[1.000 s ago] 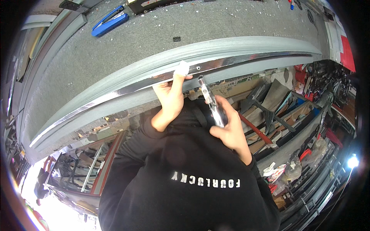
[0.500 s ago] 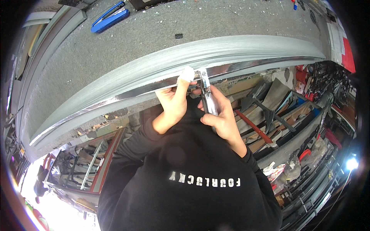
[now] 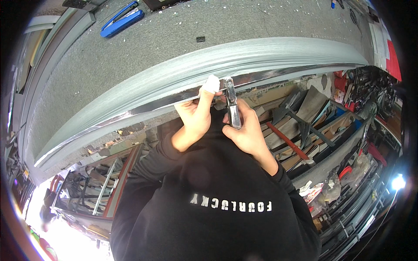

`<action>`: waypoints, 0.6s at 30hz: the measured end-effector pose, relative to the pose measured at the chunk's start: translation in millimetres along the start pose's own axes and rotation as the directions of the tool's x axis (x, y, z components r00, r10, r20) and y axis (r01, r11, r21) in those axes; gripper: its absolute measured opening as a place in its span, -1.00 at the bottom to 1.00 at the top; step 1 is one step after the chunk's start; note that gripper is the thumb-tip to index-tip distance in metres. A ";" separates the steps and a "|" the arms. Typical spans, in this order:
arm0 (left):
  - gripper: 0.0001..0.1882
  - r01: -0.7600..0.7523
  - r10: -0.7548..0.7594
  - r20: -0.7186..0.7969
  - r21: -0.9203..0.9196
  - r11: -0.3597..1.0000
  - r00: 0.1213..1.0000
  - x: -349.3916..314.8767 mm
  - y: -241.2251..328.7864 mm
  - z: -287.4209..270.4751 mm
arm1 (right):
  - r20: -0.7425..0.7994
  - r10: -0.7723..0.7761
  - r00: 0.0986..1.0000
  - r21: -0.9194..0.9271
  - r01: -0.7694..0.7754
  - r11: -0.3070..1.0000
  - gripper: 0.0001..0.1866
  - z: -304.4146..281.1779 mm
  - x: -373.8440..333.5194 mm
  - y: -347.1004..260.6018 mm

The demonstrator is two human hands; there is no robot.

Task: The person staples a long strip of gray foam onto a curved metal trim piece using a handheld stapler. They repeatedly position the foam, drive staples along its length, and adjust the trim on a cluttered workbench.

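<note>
A long shiny metal strip point(image 3: 270, 77) runs across the front edge of the bench. My left hand point(image 3: 196, 115) is closed round its lower edge left of the middle, with a white wrapping point(image 3: 212, 84) on the thumb tip. Just right of that thumb, a silver plier-like hand tool point(image 3: 232, 102) has its head over the strip. My right hand point(image 3: 250, 132) is wrapped round the tool's handle from below. The tool's exact kind and its far side are hidden.
Behind the strip lies a stack of long grey profiles point(image 3: 244, 52) on the carpeted bench point(image 3: 174, 48). A blue stapler-shaped tool point(image 3: 123, 22) rests at the back left. Below the bench on the right are a red-handled hammer-like tool point(image 3: 287, 141) and several offcuts.
The tool's handle has swung slightly left, and my right thumb has shifted left with it. My left hand keeps its hold on the strip.
</note>
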State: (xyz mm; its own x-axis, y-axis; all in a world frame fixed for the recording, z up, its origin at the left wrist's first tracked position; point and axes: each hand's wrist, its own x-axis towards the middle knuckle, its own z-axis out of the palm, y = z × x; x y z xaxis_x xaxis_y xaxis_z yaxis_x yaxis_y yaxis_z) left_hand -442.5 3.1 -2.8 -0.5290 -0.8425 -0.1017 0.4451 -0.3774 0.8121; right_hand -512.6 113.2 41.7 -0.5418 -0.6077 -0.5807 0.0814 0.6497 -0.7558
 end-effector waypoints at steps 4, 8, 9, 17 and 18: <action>-0.84 -0.014 0.014 -0.002 0.052 0.999 1.000 0.2 -1.7 -1.5 | -0.005 0.053 0.999 -0.005 -0.053 0.999 -0.47 1.4 -1.7 -2.7; -0.85 -0.041 0.043 -0.010 0.116 0.992 0.999 3.1 -3.2 -3.3 | 0.088 0.101 0.991 0.157 -0.114 0.981 -0.60 5.5 -0.5 -0.5; -0.85 -0.034 0.036 -0.009 0.115 0.993 0.999 3.6 -3.3 -3.5 | 0.085 0.093 0.992 0.150 -0.105 0.983 -0.60 5.1 0.6 1.0; -0.86 0.017 -0.017 -0.006 0.023 1.000 1.000 4.0 1.1 0.1 | 0.255 -0.078 0.964 0.352 -0.018 0.936 -0.30 -8.2 -5.1 1.1; -0.86 0.036 -0.034 -0.029 0.055 0.998 0.999 5.7 2.3 0.0 | 0.212 -0.081 0.974 0.129 0.054 0.990 -0.27 -11.0 -9.6 -1.9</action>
State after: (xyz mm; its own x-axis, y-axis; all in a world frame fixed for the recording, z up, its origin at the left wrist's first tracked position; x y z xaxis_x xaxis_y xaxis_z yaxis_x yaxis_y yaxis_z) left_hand -444.5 -2.5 -1.5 -0.5227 -0.8400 -0.1458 0.3854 -0.3854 0.8384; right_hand -516.8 122.8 52.1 -0.3572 -0.7412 -0.5683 0.1594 0.5512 -0.8190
